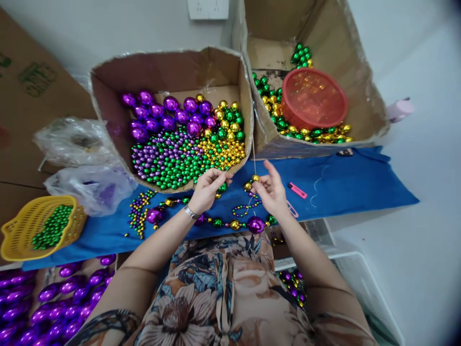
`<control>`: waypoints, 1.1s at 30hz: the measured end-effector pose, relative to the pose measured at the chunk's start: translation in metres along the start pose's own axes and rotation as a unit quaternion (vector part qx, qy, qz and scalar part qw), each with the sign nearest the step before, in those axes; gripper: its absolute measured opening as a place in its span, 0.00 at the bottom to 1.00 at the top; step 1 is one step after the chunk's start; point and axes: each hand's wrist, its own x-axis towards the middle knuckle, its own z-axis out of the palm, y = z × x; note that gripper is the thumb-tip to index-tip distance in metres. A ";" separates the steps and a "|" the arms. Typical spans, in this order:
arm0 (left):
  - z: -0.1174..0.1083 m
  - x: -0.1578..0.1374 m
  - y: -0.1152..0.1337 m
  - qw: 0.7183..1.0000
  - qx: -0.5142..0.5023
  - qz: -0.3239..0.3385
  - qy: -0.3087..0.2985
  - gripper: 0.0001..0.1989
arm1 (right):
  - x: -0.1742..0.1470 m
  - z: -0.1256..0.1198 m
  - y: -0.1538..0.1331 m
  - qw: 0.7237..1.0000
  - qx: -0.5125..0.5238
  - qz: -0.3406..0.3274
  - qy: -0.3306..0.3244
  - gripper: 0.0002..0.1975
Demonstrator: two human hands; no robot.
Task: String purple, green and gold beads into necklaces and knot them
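My left hand (206,191) is closed in a pinch at the front edge of the left cardboard box (173,62); what its fingertips hold is too small to make out. Just below them hang green and gold beads. My right hand (272,191) pinches at a gold bead (255,178), from which a thin string (254,149) runs upward. On the blue cloth (345,180) under my hands lies a bead strand (235,224) of large purple, green and gold beads. Between my hands curls a loop of small beads (240,211).
The left box holds purple balls (171,103) and small beads (165,158). In the right box (309,29), a red bowl (315,98) sits on beads. A yellow basket (19,230) stands left. A pink lighter (297,190) and loose beads (139,211) lie on the cloth.
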 end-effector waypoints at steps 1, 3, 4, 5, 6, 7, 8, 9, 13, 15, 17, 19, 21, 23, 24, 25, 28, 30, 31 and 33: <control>-0.001 0.000 0.000 1.000 -0.003 -0.004 -0.001 0.13 | -0.002 0.003 0.002 1.000 0.001 0.012 -0.018 0.27; -0.005 -0.001 0.000 1.000 -0.007 -0.014 0.003 0.13 | -0.004 0.009 0.006 0.998 0.017 0.039 -0.051 0.22; -0.006 -0.001 0.000 1.000 -0.009 -0.020 0.004 0.12 | -0.006 0.012 0.008 0.996 0.035 0.054 -0.065 0.21; -0.008 -0.001 0.000 1.000 -0.013 -0.026 0.002 0.12 | -0.007 0.015 0.010 0.993 0.061 0.069 -0.077 0.20; -0.009 -0.002 0.001 0.999 -0.016 -0.033 -0.002 0.12 | -0.008 0.018 0.012 0.988 0.090 0.087 -0.091 0.20; -0.011 -0.002 0.001 0.999 -0.020 -0.041 -0.007 0.12 | -0.008 0.021 0.013 0.982 0.119 0.105 -0.106 0.20; -0.012 -0.001 0.000 0.998 -0.025 -0.050 -0.011 0.12 | -0.009 0.024 0.015 0.975 0.145 0.124 -0.118 0.19; -0.013 -0.001 -0.001 0.998 -0.030 -0.058 -0.013 0.11 | -0.009 0.027 0.016 0.968 0.165 0.143 -0.127 0.20; -0.017 -0.001 -0.009 0.995 -0.050 -0.084 -0.002 0.12 | -0.007 0.036 0.018 0.960 0.181 0.189 -0.101 0.17; -0.017 -0.001 -0.013 0.995 -0.052 -0.090 0.004 0.12 | -0.006 0.037 0.017 0.968 0.135 0.192 -0.091 0.16; -0.016 -0.001 -0.014 0.994 -0.046 -0.094 0.006 0.13 | -0.005 0.035 0.012 0.983 0.026 0.152 -0.098 0.18; -0.014 -0.001 -0.013 0.995 -0.030 -0.093 0.005 0.13 | -0.003 0.029 0.005 0.982 -0.137 0.067 -0.109 0.18; -0.013 0.000 -0.012 0.996 -0.009 -0.085 0.003 0.13 | -0.001 0.023 -0.003 0.950 -0.291 -0.011 -0.109 0.18; -0.011 0.002 -0.011 0.997 0.011 -0.079 0.000 0.13 | 0.004 0.018 -0.012 0.918 -0.376 -0.053 -0.109 0.17; -0.011 0.003 -0.012 0.997 0.020 -0.077 -0.003 0.14 | 0.007 0.017 -0.015 0.913 -0.384 -0.069 -0.118 0.17; -0.010 0.004 -0.012 0.997 0.032 -0.074 -0.007 0.14 | 0.010 0.016 -0.019 0.915 -0.373 -0.083 -0.132 0.17; -0.008 0.009 -0.016 0.995 0.072 -0.059 -0.025 0.16 | 0.022 0.019 -0.026 0.943 -0.271 -0.082 -0.173 0.19; -0.005 0.012 -0.019 0.994 0.086 -0.050 -0.039 0.16 | 0.029 0.024 -0.029 0.963 -0.201 -0.036 -0.174 0.19; -0.004 0.013 -0.020 0.994 0.086 -0.049 -0.045 0.16 | 0.032 0.026 -0.031 0.970 -0.171 -0.011 -0.170 0.19; -0.002 0.015 -0.023 0.994 0.077 -0.050 -0.053 0.16 | 0.039 0.031 -0.034 0.979 -0.128 0.020 -0.157 0.19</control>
